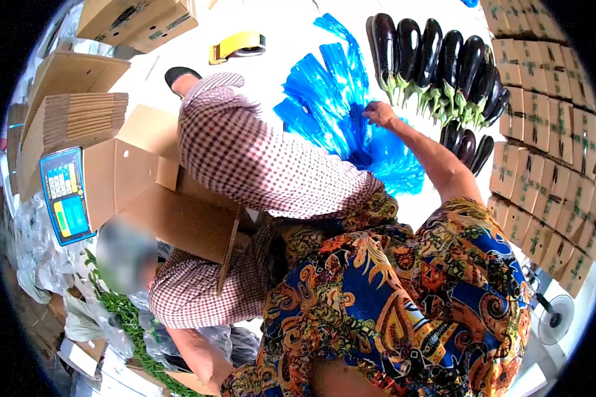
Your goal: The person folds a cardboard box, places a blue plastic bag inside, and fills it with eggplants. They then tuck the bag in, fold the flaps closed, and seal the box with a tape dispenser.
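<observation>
My right hand (pixel 381 114) reaches out over a spread of thin blue plastic bags (pixel 321 99). Its fingers are closed together at the edge of the blue plastic. More crumpled blue plastic (pixel 397 159) lies under my right forearm. Just beyond that hand, glossy dark eggplants (pixel 407 49) lie side by side with their green stems toward me. A smaller group of eggplants (pixel 467 147) is below them. My left forearm (pixel 202 360) passes behind my checkered trouser leg, and a blurred patch lies near it. The fingers of my left hand cannot be made out.
An open cardboard box (pixel 185 225) stands by my legs. Next to it are a digital scale (pixel 67 195) and stacked flat cartons (pixel 79 119). A yellow tape dispenser (pixel 238 46) lies on the white floor. Stacked boxes (pixel 543 132) line the right side, near a fan (pixel 556 319). Green peppers (pixel 122 308) lie lower left.
</observation>
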`<state>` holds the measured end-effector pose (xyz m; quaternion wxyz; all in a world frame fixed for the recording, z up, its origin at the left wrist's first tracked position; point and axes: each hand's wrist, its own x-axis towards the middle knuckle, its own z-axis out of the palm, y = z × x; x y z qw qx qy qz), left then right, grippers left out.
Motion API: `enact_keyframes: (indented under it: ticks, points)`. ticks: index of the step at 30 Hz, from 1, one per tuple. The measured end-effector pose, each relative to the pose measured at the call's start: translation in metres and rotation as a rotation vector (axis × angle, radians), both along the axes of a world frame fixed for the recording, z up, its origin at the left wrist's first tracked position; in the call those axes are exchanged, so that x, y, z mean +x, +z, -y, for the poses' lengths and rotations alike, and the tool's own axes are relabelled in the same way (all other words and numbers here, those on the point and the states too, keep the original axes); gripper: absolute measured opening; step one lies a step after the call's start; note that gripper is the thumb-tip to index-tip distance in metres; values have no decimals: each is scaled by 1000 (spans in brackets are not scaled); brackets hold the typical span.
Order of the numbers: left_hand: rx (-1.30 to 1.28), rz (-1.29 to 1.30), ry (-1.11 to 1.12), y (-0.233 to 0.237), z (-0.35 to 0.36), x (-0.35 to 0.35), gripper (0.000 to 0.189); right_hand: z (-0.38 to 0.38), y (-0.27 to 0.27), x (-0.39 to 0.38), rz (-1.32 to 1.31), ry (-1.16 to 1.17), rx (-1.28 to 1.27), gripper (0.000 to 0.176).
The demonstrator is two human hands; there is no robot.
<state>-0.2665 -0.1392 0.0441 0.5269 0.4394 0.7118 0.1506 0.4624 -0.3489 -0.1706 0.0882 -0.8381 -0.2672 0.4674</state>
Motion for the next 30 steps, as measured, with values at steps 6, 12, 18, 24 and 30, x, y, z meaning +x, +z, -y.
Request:
enact_keyframes:
  ticks: [6,12,18,24,30]
  points:
    - [-24,66,74,14,-4,-1,13,1,-43,-36,352,-228,-203,58]
    - [-21,106,145,26,3,-9,12,16,-61,-26,305,-274,-203,38]
    - [50,200,274,27,-2,-19,12,22,-46,-14,-136,-927,330,15]
    - [105,188,272,58,-16,-1,28,26,-55,-15,-4,-564,74,30]
    - [349,167,240,87,-38,6,28,8,-44,12,402,-344,36,41]
